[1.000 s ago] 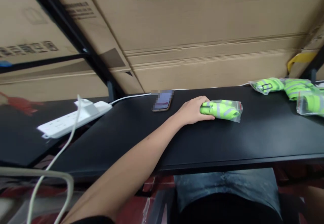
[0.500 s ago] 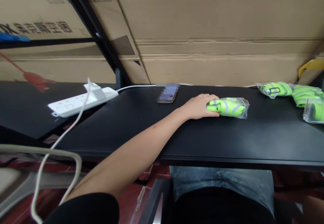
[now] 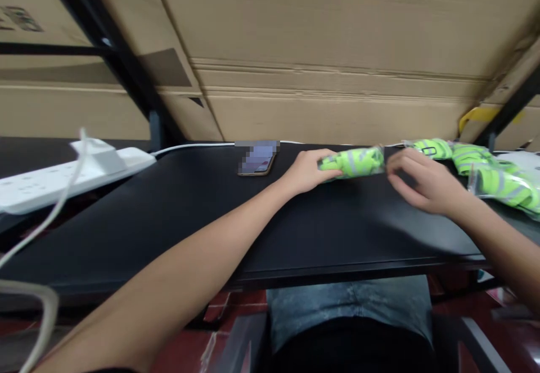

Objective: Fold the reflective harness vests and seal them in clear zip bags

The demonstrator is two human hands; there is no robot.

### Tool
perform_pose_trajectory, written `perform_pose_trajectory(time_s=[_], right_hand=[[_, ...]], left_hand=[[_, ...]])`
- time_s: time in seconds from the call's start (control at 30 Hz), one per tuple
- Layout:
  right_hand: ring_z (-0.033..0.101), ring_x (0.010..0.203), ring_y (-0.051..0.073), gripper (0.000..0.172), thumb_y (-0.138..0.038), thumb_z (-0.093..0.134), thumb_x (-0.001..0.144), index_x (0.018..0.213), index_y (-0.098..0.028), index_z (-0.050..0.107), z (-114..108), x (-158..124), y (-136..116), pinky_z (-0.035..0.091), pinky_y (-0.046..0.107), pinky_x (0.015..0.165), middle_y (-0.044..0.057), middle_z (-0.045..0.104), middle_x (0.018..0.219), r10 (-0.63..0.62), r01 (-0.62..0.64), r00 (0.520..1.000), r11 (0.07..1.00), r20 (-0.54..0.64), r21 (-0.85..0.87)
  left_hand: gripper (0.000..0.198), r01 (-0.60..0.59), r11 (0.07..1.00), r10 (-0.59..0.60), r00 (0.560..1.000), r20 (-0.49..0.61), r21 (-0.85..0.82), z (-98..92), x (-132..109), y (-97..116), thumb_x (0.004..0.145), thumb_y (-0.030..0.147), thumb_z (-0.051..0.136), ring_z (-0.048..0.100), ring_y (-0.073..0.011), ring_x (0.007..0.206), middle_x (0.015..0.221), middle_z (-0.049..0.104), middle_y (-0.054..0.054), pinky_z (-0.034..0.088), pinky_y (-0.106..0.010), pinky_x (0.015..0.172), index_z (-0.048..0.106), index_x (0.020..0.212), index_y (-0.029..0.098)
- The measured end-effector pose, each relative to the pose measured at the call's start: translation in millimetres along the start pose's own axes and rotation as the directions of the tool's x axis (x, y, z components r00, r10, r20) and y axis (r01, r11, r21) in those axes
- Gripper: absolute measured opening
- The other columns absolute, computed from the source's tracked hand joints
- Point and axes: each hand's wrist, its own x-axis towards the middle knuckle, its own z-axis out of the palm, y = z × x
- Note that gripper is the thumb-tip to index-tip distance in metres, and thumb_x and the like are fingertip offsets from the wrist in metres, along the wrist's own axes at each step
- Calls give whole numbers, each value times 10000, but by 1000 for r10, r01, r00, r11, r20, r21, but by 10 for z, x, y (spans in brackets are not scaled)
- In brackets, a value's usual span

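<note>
My left hand (image 3: 310, 171) is closed around the left end of a clear plastic bag of rolled neon-green reflective fabric (image 3: 351, 163). My right hand (image 3: 417, 183) hovers at the bag's right end, its fingers slightly apart and blurred. I cannot tell whether they touch the bag. Beyond that hand, several similar green bags (image 3: 472, 159) lie piled at the desk's far right. A phone (image 3: 257, 159), its screen pixelated, lies flat to the left of my left hand.
A white power strip (image 3: 80, 176) with a plug and white cable sits on the black desk (image 3: 337, 232). Large cardboard boxes (image 3: 337, 35) on a black metal rack (image 3: 113, 52) stand behind it. A yellow strap (image 3: 478, 115) hangs at the right.
My right hand has come into view from the right, next to the bag's end. The bag now lies slightly further left, still in my left hand. The view has shifted.
</note>
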Motion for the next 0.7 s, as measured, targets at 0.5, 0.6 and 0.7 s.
perform_pose_trajectory(time_s=[0.5,0.6,0.7], right_hand=[[688,1029,273,367,-285,602,824,1159,-187,716,327,406,416,514,421,954,78,741,1125,110,-74,982,971,-151,228],[649,1145,281,524,-338,683,808,1309,-198,622,361,304,365,487,432,1021,94,680,1271,10,10,998,958,-68,288],[647,1144,299,640,-376,744,771,1362,-202,571,422,279,358,497,449,1009,106,659,1300,12,0,999,960,-38,279]], left_hand=[[393,19,998,-19,1000,-2,57,-59,-29,-147,759,394,779,672,-201,897,1009,748,-35,492,-332,842,698,1090,198],[393,-19,996,17,1000,23,86,-59,-31,-140,755,376,783,672,-200,901,1008,746,-36,488,-330,843,697,1091,191],[413,-73,991,66,996,63,109,-59,-29,-123,759,392,779,676,-204,912,1029,745,-43,488,-335,859,694,1105,184]])
